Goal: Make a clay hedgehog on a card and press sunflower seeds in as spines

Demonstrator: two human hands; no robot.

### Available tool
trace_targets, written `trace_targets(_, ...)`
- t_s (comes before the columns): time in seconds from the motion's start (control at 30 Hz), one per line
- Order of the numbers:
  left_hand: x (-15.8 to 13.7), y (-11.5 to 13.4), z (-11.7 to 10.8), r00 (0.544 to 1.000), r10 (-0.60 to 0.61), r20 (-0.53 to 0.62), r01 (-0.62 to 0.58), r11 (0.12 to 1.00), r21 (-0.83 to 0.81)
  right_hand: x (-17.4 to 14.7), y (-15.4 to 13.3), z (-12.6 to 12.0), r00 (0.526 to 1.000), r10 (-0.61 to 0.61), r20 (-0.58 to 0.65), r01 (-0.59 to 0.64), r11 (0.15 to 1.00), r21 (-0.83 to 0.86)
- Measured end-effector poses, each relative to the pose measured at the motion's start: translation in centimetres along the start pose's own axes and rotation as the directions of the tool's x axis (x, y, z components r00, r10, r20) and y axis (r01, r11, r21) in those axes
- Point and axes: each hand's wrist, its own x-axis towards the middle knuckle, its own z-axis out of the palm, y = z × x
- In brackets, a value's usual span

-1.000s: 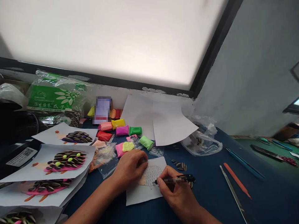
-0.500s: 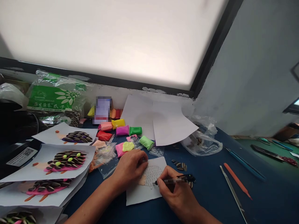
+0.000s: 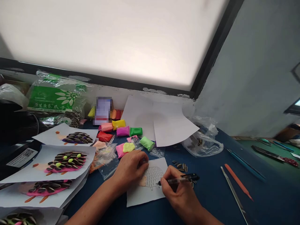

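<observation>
My right hand (image 3: 179, 189) is closed around a black pen (image 3: 178, 179). Its tip touches a small white sheet of paper (image 3: 142, 200) near the lower edge of a drawn hedgehog (image 3: 153, 176). Rows of short strokes fill the rounded body, two small legs show below it, and a peach-coloured patch lies at its left end. With curled fingers, my left hand (image 3: 132, 167) rests on the sheet's upper left part and holds it down; its fingertips are partly hidden. Several sunflower seeds (image 3: 180, 166) lie just beyond my right hand.
On the left are several papers with seed-and-clay hedgehogs (image 3: 65, 162). Clay packets (image 3: 123, 131), large white sheets (image 3: 173, 125) and a green seed bag (image 3: 51, 98) stand behind. At right lie a plastic bag (image 3: 206, 145), an orange tool (image 3: 237, 181), a metal blade (image 3: 233, 193) and blue tweezers (image 3: 246, 164).
The pen tip has moved a little to the right along the hedgehog's lower edge, and a second small leg now shows there. My left hand has stayed in place.
</observation>
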Motion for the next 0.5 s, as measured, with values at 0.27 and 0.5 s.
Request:
trace_targets(0.27, 0.09, -0.09, 0.12, 1.0, 0.01, -0.001, -0.01, 1.0, -0.002, 0.14, -0.04, -0.08, 1.0, 0.014, 0.005, -0.014, 1.0, 0.002)
trace_targets(0.5, -0.02, -0.05, 0.05, 1.0, 0.009, 0.0, -0.009, 1.0, -0.003, 0.18, -0.37, -0.02, 0.998, 0.05, 0.039, -0.051, 0.998, 0.039)
